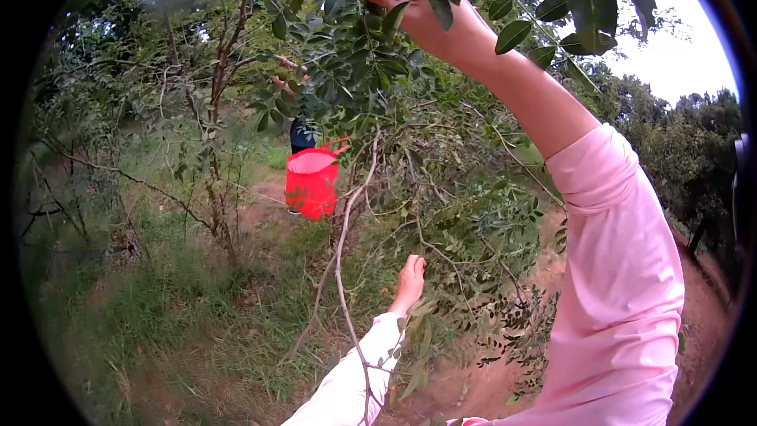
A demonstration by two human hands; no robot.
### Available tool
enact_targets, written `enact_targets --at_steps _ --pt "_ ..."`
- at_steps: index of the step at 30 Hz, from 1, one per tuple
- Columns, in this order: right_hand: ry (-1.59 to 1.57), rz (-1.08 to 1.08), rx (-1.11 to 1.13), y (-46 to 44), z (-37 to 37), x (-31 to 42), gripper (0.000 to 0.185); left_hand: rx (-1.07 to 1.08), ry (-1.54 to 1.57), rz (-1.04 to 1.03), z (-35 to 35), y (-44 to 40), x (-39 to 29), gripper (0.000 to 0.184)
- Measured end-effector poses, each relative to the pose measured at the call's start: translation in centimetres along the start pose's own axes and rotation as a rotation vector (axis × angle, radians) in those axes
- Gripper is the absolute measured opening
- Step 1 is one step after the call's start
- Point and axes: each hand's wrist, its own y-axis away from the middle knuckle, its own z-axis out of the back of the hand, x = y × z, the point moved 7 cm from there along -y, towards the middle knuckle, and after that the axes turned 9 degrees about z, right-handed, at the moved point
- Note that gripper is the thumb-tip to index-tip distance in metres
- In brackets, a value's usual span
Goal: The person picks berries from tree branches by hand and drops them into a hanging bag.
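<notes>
My right hand (404, 1) is raised high among the green leaves (371, 35) of a branch. The leaves cover most of its fingers, so its grip is hidden. Lower down, near the middle, my left hand (410, 278) has its fingers curled closed beside thin leafy twigs (453, 256). What it holds, if anything, does not show. A bare, pale branch (344, 256) runs down to the left of this hand and passes in front of my left sleeve (355, 383). My right sleeve (619, 284) is pink and bunched at the elbow.
Beyond the branch, a red bag (311, 185) with a strap hangs against another person's dark clothing (302, 136), mostly hidden by foliage. A thin tree trunk (217, 110) stands left. Grass (173, 331) and reddish soil (465, 383) cover the ground. Large leaves (590, 0) hang close at upper right.
</notes>
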Motion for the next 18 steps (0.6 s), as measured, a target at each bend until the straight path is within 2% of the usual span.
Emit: enact_targets --at_steps 1,3,5,6,8,10,12,14,18 --pt "-0.054 0.175 0.004 -0.3 -1.2 1.5 0.028 -0.04 0.043 -0.051 -0.6 -0.4 -0.8 0.024" --pt "0.079 -0.138 0.363 -0.8 -1.2 6.4 0.029 -0.074 0.083 -0.102 -1.3 -1.0 -2.3 0.025" --pt "0.422 0.533 0.29 -1.5 -3.2 9.1 0.025 -0.063 0.069 -0.122 -1.8 -1.5 -3.6 0.023" --pt "0.6 0.563 0.407 -1.7 -3.9 9.9 0.024 -0.088 0.041 -0.131 -0.9 -0.3 -6.0 0.02" --pt "0.928 0.678 0.64 -1.9 -5.3 11.5 0.023 -0.011 -0.037 -0.097 -0.3 0.1 -7.2 0.025" --pt "0.673 0.578 0.597 -3.2 -4.8 10.7 0.025 0.025 -0.095 -0.043 -0.2 0.2 -7.7 0.025" --pt "0.403 0.478 0.543 -4.6 -5.0 9.2 0.028 0.072 0.004 0.017 0.0 0.6 -8.5 0.025" --pt "0.126 0.393 0.474 -5.7 -5.9 8.6 0.031 0.015 0.037 -0.086 0.5 0.5 -8.8 0.026" --pt "-0.405 0.268 0.406 -6.1 -7.3 7.7 0.035 0.073 0.223 -0.13 1.7 0.7 -8.5 0.025"
